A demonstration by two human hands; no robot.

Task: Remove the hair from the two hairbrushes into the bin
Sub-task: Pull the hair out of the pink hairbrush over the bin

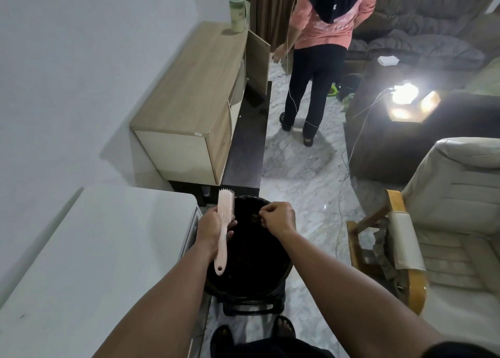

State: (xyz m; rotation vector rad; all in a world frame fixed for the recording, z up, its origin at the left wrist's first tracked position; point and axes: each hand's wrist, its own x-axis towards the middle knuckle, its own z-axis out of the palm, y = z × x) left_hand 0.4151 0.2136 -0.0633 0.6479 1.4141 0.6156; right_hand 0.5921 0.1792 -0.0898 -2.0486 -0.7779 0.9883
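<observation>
A pale pink hairbrush [224,217] stands almost upright over the left rim of the black round bin [254,279], bristles facing right. My left hand [209,229] grips it at the neck, with the handle end hanging below the hand. My right hand [278,218] hovers over the bin's far side with fingers curled, pinching a small dark tuft of hair [255,217]. Only one brush is in view.
A white table [89,263] lies at the left beside the bin. A wooden cabinet [189,100] stands behind it. A person in a pink top [319,41] stands further back. An armchair [443,222] and a cable on the floor lie at the right.
</observation>
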